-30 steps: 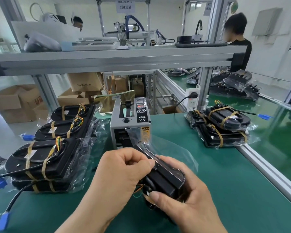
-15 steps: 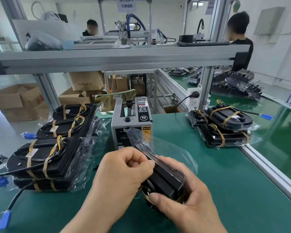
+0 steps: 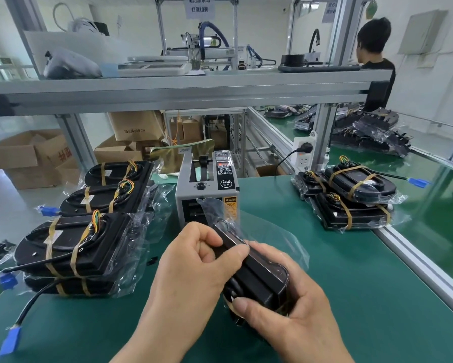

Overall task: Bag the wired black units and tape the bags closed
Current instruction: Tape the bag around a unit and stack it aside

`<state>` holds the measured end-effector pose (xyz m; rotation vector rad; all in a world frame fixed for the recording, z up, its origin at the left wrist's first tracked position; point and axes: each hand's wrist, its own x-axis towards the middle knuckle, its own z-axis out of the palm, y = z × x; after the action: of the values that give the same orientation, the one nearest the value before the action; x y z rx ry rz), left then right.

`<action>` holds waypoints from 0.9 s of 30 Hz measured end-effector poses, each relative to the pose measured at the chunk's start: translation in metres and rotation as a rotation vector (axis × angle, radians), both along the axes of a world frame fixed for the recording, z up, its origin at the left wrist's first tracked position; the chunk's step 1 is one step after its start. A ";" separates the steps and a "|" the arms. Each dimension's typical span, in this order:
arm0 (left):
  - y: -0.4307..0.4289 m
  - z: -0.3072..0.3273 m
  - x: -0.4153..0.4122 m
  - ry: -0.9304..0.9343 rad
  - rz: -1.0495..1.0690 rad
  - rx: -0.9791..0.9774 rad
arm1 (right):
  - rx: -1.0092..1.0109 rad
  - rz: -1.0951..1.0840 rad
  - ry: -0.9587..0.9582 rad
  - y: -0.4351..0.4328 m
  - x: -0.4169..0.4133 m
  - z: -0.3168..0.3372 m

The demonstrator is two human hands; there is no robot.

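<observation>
One black unit [image 3: 262, 279] is in hand, held above the near middle of the green surface [image 3: 351, 284] and tilted, with its far end higher. It sits partly inside one clear bag [image 3: 275, 231], whose loose open end stands up toward the far side, just in front of the single grey tape dispenser [image 3: 207, 184].

The left grip [image 3: 201, 263] is clenched, its thumb and curled fingers pinching the unit's upper left edge through the plastic. The right grip [image 3: 298, 323] grasps the near end of the unit: the thumb lies across the near face and the fingers wrap underneath.

On the left of the surface lies a group of bagged units [image 3: 70, 247], each banded with tan tape. Four can be counted: two stacked nearest, one behind them and one farther back. Whether more lie under the farther ones cannot be told. Three blue plugs [image 3: 9, 339] on black cables trail from this group.

On the right, near the rail, two more bagged units [image 3: 356, 195] are stacked one on the other, with one blue plug [image 3: 419, 182] reaching out to the right.

Cardboard boxes [image 3: 23, 155] stand on the floor at the far left. One person in a black top [image 3: 374, 48] stands at the far right, behind the metal shelf [image 3: 194, 85].
</observation>
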<state>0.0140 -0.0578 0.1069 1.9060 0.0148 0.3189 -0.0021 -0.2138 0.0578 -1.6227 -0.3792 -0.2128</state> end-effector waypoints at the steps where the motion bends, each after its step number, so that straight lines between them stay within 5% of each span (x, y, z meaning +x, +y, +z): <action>1: 0.000 -0.001 0.000 -0.001 -0.007 0.014 | -0.002 0.000 0.000 0.000 0.000 0.000; 18: 0.026 0.014 0.025 0.031 -0.189 0.096 | 0.077 0.085 0.080 -0.006 0.003 0.011; 24: 0.027 -0.004 0.029 -0.077 -0.090 -0.031 | 0.206 0.101 0.100 -0.020 0.006 0.010; 27: 0.031 -0.027 0.029 0.050 -0.240 -0.097 | 0.344 0.083 0.126 -0.031 0.015 -0.004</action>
<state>0.0431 -0.0273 0.0803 1.7973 -0.1613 0.1058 0.0126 -0.2451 0.0539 -1.2716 -0.2942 -0.1053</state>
